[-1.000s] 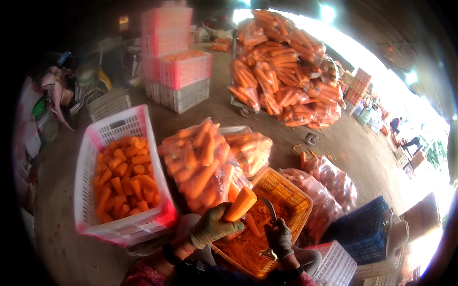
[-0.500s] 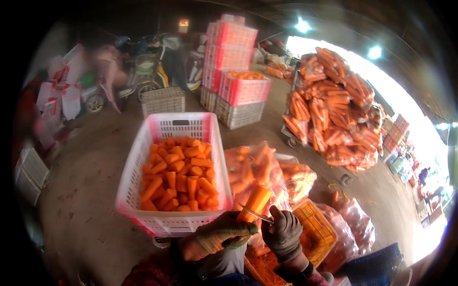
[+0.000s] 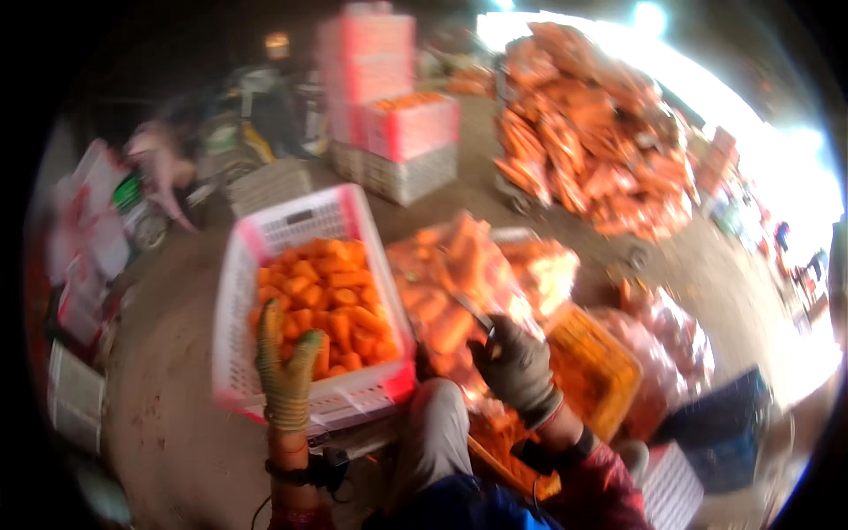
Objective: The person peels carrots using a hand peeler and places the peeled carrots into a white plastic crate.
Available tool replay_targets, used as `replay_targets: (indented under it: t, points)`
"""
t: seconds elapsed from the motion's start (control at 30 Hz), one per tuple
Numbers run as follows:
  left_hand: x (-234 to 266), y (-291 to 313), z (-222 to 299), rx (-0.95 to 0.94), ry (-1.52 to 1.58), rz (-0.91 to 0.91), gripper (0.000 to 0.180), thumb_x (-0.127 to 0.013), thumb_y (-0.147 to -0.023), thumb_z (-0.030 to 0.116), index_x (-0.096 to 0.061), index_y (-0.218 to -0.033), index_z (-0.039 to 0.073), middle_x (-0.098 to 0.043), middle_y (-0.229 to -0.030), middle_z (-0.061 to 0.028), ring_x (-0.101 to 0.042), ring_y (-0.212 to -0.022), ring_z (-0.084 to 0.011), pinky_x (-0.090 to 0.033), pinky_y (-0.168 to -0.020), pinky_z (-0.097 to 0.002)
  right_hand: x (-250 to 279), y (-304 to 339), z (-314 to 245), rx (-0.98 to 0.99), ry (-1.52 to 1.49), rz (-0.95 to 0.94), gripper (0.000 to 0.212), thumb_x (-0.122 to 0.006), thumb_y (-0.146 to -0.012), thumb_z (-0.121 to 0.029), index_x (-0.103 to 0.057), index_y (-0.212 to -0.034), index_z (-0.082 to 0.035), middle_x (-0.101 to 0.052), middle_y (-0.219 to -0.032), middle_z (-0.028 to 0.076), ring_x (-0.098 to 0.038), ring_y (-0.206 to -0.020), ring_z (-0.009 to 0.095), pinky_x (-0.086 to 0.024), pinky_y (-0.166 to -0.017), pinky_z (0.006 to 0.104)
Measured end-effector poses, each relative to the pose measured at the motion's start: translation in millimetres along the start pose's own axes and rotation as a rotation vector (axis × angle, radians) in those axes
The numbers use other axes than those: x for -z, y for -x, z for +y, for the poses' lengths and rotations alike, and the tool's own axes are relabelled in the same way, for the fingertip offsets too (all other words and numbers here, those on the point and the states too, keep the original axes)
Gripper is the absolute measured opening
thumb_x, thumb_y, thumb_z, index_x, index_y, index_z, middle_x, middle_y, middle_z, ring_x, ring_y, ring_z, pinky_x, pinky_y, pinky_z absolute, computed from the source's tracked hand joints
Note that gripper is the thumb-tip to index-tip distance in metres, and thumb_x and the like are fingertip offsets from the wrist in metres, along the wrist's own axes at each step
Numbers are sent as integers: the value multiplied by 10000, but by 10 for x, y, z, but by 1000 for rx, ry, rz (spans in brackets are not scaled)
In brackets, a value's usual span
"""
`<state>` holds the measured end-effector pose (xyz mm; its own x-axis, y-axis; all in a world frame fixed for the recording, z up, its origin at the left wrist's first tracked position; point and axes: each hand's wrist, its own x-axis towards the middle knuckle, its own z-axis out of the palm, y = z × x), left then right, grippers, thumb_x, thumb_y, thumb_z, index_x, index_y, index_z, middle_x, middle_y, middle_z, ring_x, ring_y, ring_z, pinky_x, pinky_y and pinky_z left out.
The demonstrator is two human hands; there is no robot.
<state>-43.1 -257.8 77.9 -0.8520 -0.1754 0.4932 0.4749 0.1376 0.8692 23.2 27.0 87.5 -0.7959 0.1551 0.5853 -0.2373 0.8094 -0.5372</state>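
Observation:
My gloved left hand [image 3: 287,375] is at the near left side of a white and pink plastic crate [image 3: 221,336], fingers apart and nothing in them. Inside the crate lies a heap of cut carrot pieces [image 3: 340,296]. Farther right, my gloved right hand [image 3: 521,375] is closed round the handle of a knife [image 3: 477,315]. Its thin blade points up and left, in front of a clear plastic bag of large carrots [image 3: 455,256]. Some motion blur softens the picture.
An orange crate [image 3: 618,384] stands to the right of my knee, with more filled plastic bags [image 3: 676,331] beside it. A dark blue crate [image 3: 724,428] is at the lower right. Farther back are stacked pink crates [image 3: 367,66] and a cart heaped with bagged carrots [image 3: 592,132].
My left hand has let go of the carrot piece and moved left to the crate, its fingers opening. The right hand keeps the knife. The whole view has shifted.

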Motion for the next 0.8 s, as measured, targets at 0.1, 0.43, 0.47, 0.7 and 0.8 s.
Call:
replay_targets:
  t: [0.1,0.43,0.47,0.7,0.8]
  points:
    - [-355,190,110,90,142,-97,525,-585,-875,9,-394,-1363,-5,-432,-1380,-150,-420,-1265,-231,-443,-983,-326,360,211,614,-306,-157,117,212,-697,-791,-119,-587,-962,-60,-593,-725,62,-575,-604,150,-467,-561,284]
    - [-2550,1493,-358,304,131,-948,280,-673,-824,73,-612,-1076,-32,-666,-973,-134,-635,-902,-185,-517,-766,-291,1279,1242,1902,-1054,-664,523,160,-640,-834,-130,-586,-939,-22,-533,-676,2,-489,-505,75,-373,-431,220]
    - [-2792,1655,-566,196,113,-1134,238,-655,-833,97,-627,-1047,-3,-667,-959,-143,-652,-875,-220,-516,-730,-302,1193,1441,2188,-999,-627,568,161,-635,-840,-134,-584,-942,-21,-528,-649,10,-478,-444,89,-363,-390,234]
    - [-3851,2523,-1988,-519,-739,-1657,319,-576,-844,198,-577,-1154,124,-577,-1198,-58,-524,-1124,-278,-445,-895,-415,1142,1815,2620,-1159,-824,656,207,-644,-838,-153,-582,-958,3,-545,-657,27,-494,-435,108,-392,-407,241]
    - [-4000,2774,-2510,-749,-946,-1739,495,-658,-773,203,-494,-1239,168,-477,-1316,-31,-422,-1235,-273,-397,-944,-429,1176,1763,2616,-1232,-970,638,213,-641,-841,-159,-582,-963,6,-554,-681,32,-507,-468,107,-407,-435,237]
